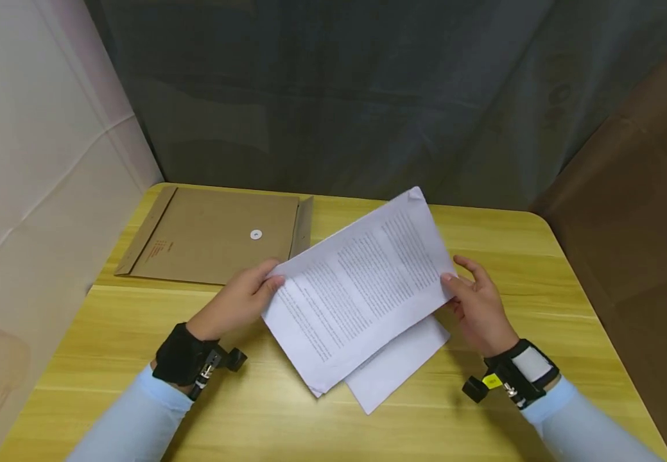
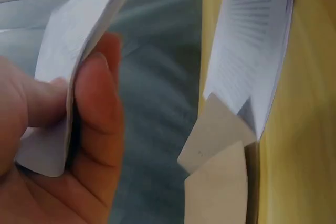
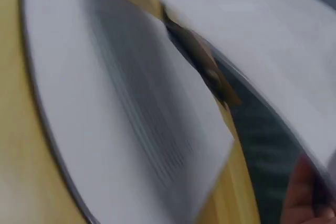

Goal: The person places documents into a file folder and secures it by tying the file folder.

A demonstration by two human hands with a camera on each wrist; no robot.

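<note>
Squaring up a loose bundle like this probably goes best if both hands grip lightly at opposite edges and let the pages settle level before lowering them, since a hard pinch would likely crease the corners and leave the lower pages skewed. The left hand (image 1: 239, 300) pinches the near-left edge of the stack of printed pages (image 1: 356, 289), thumb on top and fingers curled beneath; the left wrist view shows the thumb and a finger pressed together on the paper's edge. The right hand (image 1: 480, 307) holds the opposite edge, thumb on the top page and the other fingers loosely bent, partly behind the paper, so how firmly they close cannot be told; the right wrist view is blurred and shows only a fingertip at a page edge. The stack sits between the two hands, tilted and raised off the table (image 1: 541, 256) on its far side. Another white sheet (image 1: 393, 366) lies under it and pokes out toward the person, nearer the right hand. A brown envelope (image 1: 217, 234) with a round white fastener lies flat just beyond the left hand, its flap open toward the pages.
</note>
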